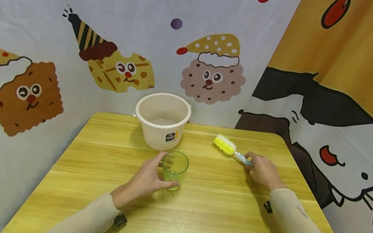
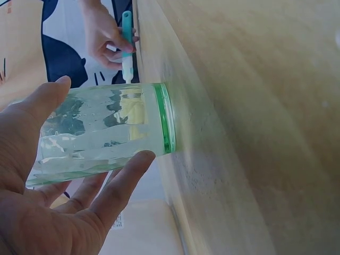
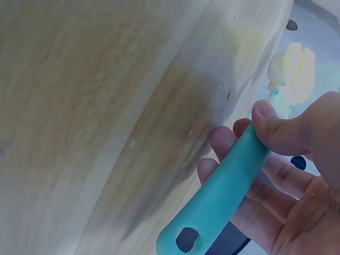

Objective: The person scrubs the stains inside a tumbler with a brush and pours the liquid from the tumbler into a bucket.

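My left hand (image 1: pixel 146 179) reaches around a clear green cup (image 1: pixel 175 167), thumb on the near side and fingers on the far side. The cup stands upright at the table's middle, its thick green base right at the wood in the left wrist view. My right hand (image 1: pixel 263 170) holds a cup brush by its teal handle (image 3: pixel 218 191), thumb on top and fingers curled beneath. The brush's yellow and white sponge head (image 1: pixel 225 144) points away toward the back left. A hole shows at the handle's end in the right wrist view.
A cream bucket (image 1: pixel 162 129) with a label stands at the back of the wooden table (image 1: pixel 204 214), just behind the cup. Cartoon-printed curtains (image 1: pixel 165 55) hang behind and beside the table. A few water drops (image 2: pixel 194 172) dot the wood near the cup.
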`<state>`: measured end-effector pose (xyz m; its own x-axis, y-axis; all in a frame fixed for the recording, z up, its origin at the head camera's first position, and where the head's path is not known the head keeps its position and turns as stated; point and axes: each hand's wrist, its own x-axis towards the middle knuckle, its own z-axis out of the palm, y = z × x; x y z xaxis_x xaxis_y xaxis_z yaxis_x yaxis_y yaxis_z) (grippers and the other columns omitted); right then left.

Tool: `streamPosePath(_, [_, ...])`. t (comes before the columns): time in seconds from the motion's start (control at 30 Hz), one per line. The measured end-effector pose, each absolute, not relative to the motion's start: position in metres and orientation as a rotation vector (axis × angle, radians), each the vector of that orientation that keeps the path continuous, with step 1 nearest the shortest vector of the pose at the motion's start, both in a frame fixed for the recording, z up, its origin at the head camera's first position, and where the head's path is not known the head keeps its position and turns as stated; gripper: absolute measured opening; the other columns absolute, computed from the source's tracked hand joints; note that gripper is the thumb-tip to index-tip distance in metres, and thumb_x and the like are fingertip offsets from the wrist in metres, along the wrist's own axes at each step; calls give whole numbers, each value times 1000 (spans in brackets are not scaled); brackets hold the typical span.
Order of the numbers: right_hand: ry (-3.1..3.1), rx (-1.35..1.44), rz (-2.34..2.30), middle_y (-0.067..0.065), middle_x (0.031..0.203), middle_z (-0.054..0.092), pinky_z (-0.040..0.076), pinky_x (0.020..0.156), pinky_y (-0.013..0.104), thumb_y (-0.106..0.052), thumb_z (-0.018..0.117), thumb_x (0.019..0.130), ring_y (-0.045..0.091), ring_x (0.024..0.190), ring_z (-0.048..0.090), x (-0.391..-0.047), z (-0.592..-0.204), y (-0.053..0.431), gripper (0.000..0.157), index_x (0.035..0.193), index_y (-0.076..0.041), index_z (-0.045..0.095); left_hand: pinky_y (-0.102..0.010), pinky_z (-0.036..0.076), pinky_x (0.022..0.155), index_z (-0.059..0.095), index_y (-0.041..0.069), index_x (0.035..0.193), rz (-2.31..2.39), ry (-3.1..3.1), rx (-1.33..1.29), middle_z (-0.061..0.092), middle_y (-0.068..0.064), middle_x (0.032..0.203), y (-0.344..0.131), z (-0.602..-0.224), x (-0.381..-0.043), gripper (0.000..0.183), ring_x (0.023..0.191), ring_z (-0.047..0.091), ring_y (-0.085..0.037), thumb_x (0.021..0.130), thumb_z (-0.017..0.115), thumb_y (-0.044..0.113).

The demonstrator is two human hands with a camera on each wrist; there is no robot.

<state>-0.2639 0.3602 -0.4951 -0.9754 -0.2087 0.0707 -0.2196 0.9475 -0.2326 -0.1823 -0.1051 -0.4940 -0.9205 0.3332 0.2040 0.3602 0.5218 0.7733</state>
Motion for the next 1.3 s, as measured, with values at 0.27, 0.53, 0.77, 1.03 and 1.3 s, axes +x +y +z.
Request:
streamPosePath(0.27, [-3035, 330, 398, 13, 108, 86, 44, 57, 36, -8, 84, 107, 20, 70, 61, -261, -494, 361, 36, 141, -14, 74, -56, 62, 123, 54, 16, 166, -1384, -2705, -620, 76, -8, 153, -105, -494, -182, 106, 143, 75, -32, 80, 111, 40])
streamPosePath(0.53, [-3014, 333, 401, 19, 120, 88, 47, 57, 36, -5, 84, 105, 23, 76, 72, -260, -493, 362, 39, 141, -15, 73, -56, 62, 122, 54, 19, 165, -1391, -2708, -619, 76, -5, 153, -104, -494, -181, 105, 143, 75, -30, 80, 111, 38])
streamPosePath(0.77, [-2977, 327, 399, 20, 121, 88, 49, 56, 38, -3, 84, 103, 30, 83, 79, -261, -492, 363, 40, 140, -16, 74, -56, 64, 119, 55, 20, 164, -1388, -2726, -581, 77, -3, 151, -103, -493, -181, 105, 139, 76, -30, 79, 112, 39])
streamPosePath(1.03, [-2940, 315, 405, 19, 119, 89, 49, 56, 40, -5, 83, 103, 37, 86, 82, -259, -489, 365, 38, 138, -18, 75, -57, 65, 117, 54, 18, 165, -1377, -2718, -580, 77, -5, 152, -103, -494, -181, 106, 138, 77, -32, 78, 112, 36])
streamPosePath(1.3, [-2944, 317, 412, 17, 122, 89, 48, 55, 38, -1, 83, 101, 38, 90, 82, -258, -484, 365, 44, 140, -20, 75, -61, 66, 112, 53, 13, 164, -1388, -2698, -585, 79, -10, 148, -102, -495, -183, 107, 133, 78, -39, 78, 112, 37])
